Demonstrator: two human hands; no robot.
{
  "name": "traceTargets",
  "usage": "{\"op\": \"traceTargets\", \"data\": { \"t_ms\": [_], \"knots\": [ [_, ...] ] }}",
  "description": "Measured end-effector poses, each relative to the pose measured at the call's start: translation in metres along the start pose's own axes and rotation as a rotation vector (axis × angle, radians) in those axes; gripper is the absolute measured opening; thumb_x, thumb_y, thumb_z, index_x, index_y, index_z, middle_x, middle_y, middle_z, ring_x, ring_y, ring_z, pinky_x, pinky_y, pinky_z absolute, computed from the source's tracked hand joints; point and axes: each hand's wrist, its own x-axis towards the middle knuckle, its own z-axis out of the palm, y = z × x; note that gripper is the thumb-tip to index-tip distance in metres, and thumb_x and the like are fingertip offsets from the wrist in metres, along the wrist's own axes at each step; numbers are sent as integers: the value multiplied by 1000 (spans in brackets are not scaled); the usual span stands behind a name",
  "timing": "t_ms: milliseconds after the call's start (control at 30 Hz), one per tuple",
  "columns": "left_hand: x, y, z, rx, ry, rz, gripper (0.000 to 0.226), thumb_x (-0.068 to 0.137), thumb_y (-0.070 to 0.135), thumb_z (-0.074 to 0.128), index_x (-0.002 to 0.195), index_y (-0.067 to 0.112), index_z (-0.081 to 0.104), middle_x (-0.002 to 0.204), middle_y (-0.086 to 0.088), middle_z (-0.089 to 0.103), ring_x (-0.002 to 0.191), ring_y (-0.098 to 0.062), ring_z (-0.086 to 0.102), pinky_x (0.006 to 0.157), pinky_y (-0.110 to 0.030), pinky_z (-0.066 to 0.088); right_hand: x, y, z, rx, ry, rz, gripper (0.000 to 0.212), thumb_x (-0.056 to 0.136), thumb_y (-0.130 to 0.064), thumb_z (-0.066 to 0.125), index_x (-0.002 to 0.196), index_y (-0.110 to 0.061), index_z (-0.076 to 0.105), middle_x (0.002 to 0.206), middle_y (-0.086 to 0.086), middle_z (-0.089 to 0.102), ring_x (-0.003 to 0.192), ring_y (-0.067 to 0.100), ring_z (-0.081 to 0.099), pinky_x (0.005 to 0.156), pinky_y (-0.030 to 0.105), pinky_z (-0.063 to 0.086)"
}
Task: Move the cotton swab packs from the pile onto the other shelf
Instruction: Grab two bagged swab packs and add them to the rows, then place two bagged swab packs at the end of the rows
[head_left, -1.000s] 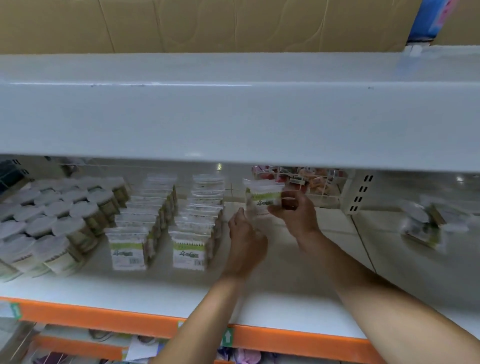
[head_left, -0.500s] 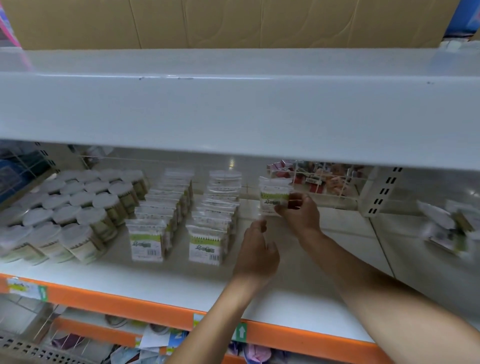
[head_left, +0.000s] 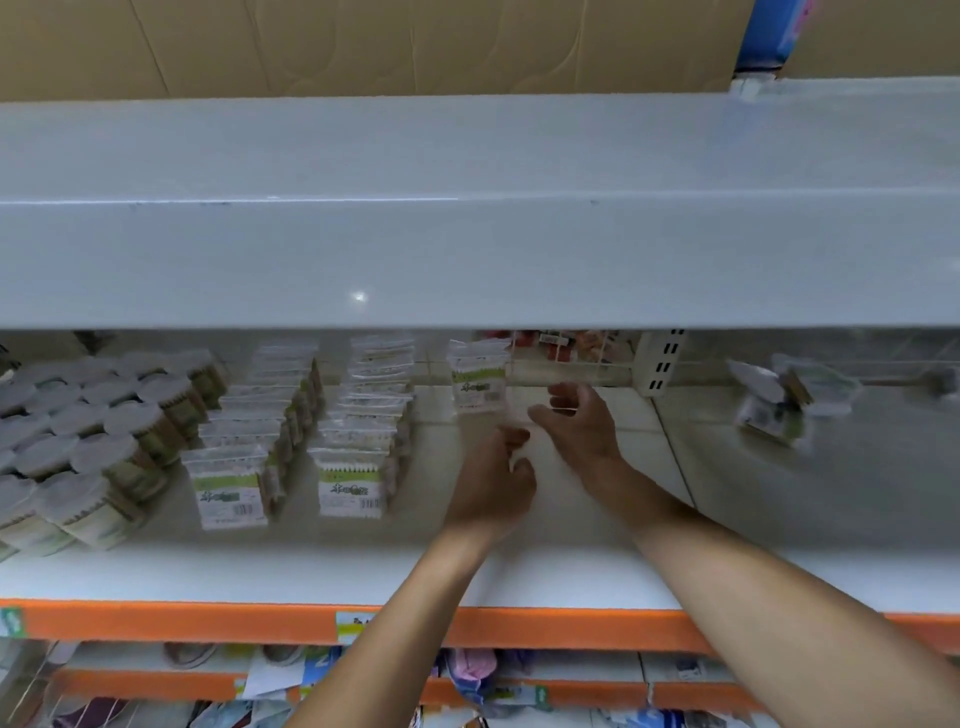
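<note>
A clear cotton swab pack (head_left: 478, 382) with a green label stands upright at the back of the white shelf (head_left: 519, 577), starting a third row. Two rows of the same packs (head_left: 353, 467) stand to its left. My right hand (head_left: 574, 421) hovers just right of the standing pack, fingers relaxed and apart from it, holding nothing. My left hand (head_left: 496, 475) is lower and nearer me, fingers loosely curled and empty. A small pile of swab packs (head_left: 784, 397) lies on the neighbouring shelf section at the right.
Round swab tubs with white lids (head_left: 88, 436) crowd the shelf's left end. The upper shelf's front (head_left: 467, 249) overhangs and hides the back. A perforated upright (head_left: 660, 364) divides the sections. A wire basket of goods (head_left: 566, 345) stands behind.
My right hand has let go of the pack, which now stands on the shelf, and has drawn back slightly to the right. My left hand has pulled back toward me.
</note>
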Motion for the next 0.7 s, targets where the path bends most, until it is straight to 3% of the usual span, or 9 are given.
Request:
{"op": "traceTargets", "data": {
  "t_ms": [133, 200, 333, 533, 700],
  "knots": [
    [-2, 24, 34, 8, -56, 27, 36, 94, 8, 50, 128, 14, 59, 128, -1, 60, 119, -15, 56, 105, -30, 44, -16, 16, -49, -18, 80, -24, 27, 83, -16, 73, 109, -17, 67, 96, -5, 68, 86, 5, 64, 65, 5, 42],
    [-5, 36, 53, 14, -80, 28, 34, 93, 8, 50, 125, 15, 60, 126, -1, 61, 116, -15, 57, 103, -34, 46, -22, 24, -74, -24, 98, -44, 24, 84, -13, 71, 107, -17, 67, 92, -7, 68, 83, 4, 63, 63, 2, 42],
    [-13, 61, 97, 17, -118, 19, 32, 93, 10, 51, 123, 16, 61, 124, 0, 63, 113, -15, 59, 102, -35, 47, -31, 41, -128, -15, 148, -27, 21, 85, -10, 70, 105, -17, 67, 88, -12, 66, 81, 2, 63, 70, 14, 46],
    [-23, 103, 173, -48, -169, -83, 32, 91, 13, 53, 121, 19, 61, 122, 2, 64, 112, -16, 60, 99, -38, 51, -29, 66, -221, -18, 165, 100, 19, 83, -13, 69, 101, -21, 69, 96, 3, 73, 89, 23, 69, 86, 39, 55],
    [-19, 131, 231, -65, -94, -161, 33, 90, 19, 58, 122, 17, 60, 124, 0, 63, 111, -21, 61, 95, -39, 53, -12, 85, -294, -18, 152, 101, 13, 85, -21, 72, 97, -19, 69, 91, 9, 75, 88, 27, 71, 86, 47, 57]
  ]
}}
